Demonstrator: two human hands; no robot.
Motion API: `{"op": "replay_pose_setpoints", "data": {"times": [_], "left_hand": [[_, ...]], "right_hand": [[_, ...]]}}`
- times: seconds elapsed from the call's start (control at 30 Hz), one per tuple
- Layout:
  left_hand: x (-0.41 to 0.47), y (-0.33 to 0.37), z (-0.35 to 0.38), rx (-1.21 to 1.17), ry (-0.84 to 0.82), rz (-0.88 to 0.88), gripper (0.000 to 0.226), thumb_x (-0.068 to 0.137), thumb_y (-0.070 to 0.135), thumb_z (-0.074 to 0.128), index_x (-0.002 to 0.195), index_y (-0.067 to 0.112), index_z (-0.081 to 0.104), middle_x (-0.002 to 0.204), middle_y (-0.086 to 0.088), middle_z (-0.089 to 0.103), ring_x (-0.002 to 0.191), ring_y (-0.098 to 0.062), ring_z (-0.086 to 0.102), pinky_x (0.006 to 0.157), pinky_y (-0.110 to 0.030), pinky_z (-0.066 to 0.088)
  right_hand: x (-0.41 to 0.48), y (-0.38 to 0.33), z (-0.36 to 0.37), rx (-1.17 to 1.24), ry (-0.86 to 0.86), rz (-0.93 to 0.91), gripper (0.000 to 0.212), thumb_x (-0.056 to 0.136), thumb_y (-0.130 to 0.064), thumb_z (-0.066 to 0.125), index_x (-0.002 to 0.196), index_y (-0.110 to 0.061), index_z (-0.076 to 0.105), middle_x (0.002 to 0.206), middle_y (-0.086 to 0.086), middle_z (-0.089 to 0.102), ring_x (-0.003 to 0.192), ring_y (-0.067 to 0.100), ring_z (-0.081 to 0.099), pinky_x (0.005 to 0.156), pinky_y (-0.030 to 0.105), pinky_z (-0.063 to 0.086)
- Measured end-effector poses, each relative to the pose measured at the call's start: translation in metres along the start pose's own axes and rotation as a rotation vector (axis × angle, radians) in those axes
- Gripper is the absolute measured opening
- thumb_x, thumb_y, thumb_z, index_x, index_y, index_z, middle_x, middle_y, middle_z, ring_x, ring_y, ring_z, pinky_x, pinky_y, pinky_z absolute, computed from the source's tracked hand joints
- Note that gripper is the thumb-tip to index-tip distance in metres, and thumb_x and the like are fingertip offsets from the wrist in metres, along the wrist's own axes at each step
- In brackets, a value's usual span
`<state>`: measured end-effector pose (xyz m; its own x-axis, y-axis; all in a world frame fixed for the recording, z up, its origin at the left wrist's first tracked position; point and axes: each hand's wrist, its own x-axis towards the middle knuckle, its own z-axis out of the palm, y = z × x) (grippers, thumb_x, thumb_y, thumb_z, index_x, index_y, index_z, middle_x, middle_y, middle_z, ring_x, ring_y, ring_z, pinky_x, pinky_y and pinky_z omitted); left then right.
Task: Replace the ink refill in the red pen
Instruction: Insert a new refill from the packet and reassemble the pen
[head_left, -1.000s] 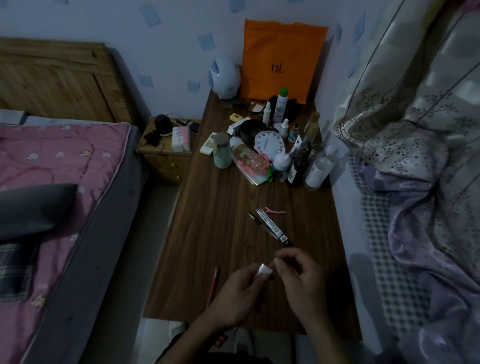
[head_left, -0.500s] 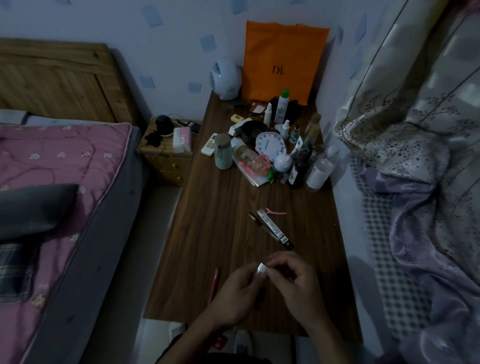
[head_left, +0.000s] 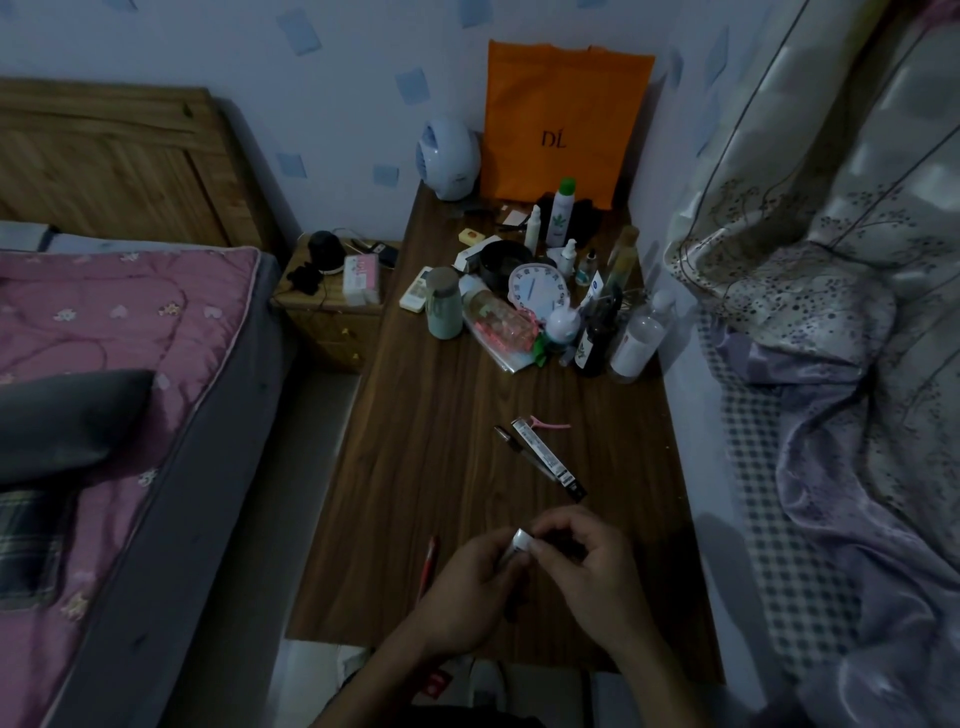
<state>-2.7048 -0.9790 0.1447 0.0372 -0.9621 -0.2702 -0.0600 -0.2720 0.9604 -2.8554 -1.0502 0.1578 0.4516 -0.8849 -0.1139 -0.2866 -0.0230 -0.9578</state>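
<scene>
Both hands work over the near end of the dark wooden table (head_left: 467, 467). The left hand (head_left: 467, 597) is closed around a slim packet (head_left: 519, 543), whose white end shows above the curled fingers. The right hand (head_left: 587, 566) pinches that white end between thumb and fingertips; the two hands touch at this point. What the packet contains cannot be read in the dim light.

The red pen (head_left: 429, 566) lies flat on the table just beside the left hand, on its outer side, pointing roughly away from the person. Neither hand touches it.

Further out on the table, a long narrow package (head_left: 550, 457) with a white and black label lies diagonally. A dark pen-like item (head_left: 511, 441) lies along its left side, and a pink hair clip (head_left: 550, 425) lies at its far end.

The far end of the table holds a cluster of items: a white clock (head_left: 535, 291), a pale green lidded jar (head_left: 443, 304), a green-capped spray can (head_left: 561, 213) and several bottles. An orange bag (head_left: 561, 119) marked "DL" stands against the wall behind them.

A bed with a pink quilt (head_left: 104, 338) lies to the left.
</scene>
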Motion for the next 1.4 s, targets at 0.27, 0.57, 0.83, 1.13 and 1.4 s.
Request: {"op": "replay_pose_setpoints", "data": {"times": [0.27, 0.57, 0.83, 1.13, 1.4], "left_hand": [[0.0, -0.003, -0.001, 0.03, 0.017, 0.006, 0.014, 0.093, 0.039, 0.052, 0.092, 0.035, 0.065, 0.066, 0.01, 0.064, 0.059, -0.006, 0.058, 0.059, -0.04, 0.052], [-0.005, -0.001, -0.002, -0.031, 0.005, -0.089, 0.021, 0.094, 0.035, 0.053, 0.092, 0.017, 0.064, 0.062, 0.003, 0.061, 0.054, -0.012, 0.058, 0.054, -0.033, 0.049], [-0.007, -0.002, -0.001, 0.015, 0.006, -0.142, 0.024, 0.091, 0.04, 0.052, 0.073, 0.026, 0.061, 0.054, 0.01, 0.052, 0.049, -0.007, 0.047, 0.053, -0.034, 0.039], [-0.01, 0.001, -0.002, 0.034, -0.006, -0.146, 0.028, 0.095, 0.036, 0.052, 0.084, 0.012, 0.063, 0.052, 0.009, 0.051, 0.046, -0.007, 0.047, 0.049, -0.029, 0.039], [-0.009, 0.0, -0.002, 0.023, -0.007, -0.152, 0.033, 0.097, 0.035, 0.052, 0.085, 0.006, 0.062, 0.046, 0.009, 0.05, 0.042, -0.004, 0.044, 0.045, -0.024, 0.037]], "right_hand": [[0.003, -0.005, 0.0, -0.17, -0.021, -0.123, 0.021, 0.08, -0.008, 0.076, 0.082, -0.028, 0.072, 0.089, -0.015, 0.068, 0.087, 0.007, 0.067, 0.071, 0.015, 0.053], [-0.003, -0.004, 0.004, -0.038, 0.135, 0.002, 0.031, 0.082, -0.001, 0.073, 0.087, -0.031, 0.066, 0.087, -0.011, 0.068, 0.09, 0.001, 0.066, 0.072, 0.01, 0.053], [0.0, -0.005, -0.002, 0.398, 0.192, 0.146, 0.037, 0.087, -0.007, 0.068, 0.112, -0.034, 0.066, 0.096, 0.004, 0.069, 0.091, 0.02, 0.069, 0.075, 0.03, 0.057], [0.002, -0.01, 0.008, 0.599, 0.103, 0.391, 0.017, 0.091, -0.026, 0.059, 0.101, -0.026, 0.073, 0.101, 0.012, 0.069, 0.091, 0.026, 0.065, 0.069, 0.034, 0.053], [0.0, -0.005, 0.011, 0.417, -0.019, 0.371, 0.025, 0.084, -0.003, 0.071, 0.09, -0.026, 0.078, 0.092, -0.002, 0.075, 0.086, 0.014, 0.072, 0.07, 0.026, 0.057]]}}
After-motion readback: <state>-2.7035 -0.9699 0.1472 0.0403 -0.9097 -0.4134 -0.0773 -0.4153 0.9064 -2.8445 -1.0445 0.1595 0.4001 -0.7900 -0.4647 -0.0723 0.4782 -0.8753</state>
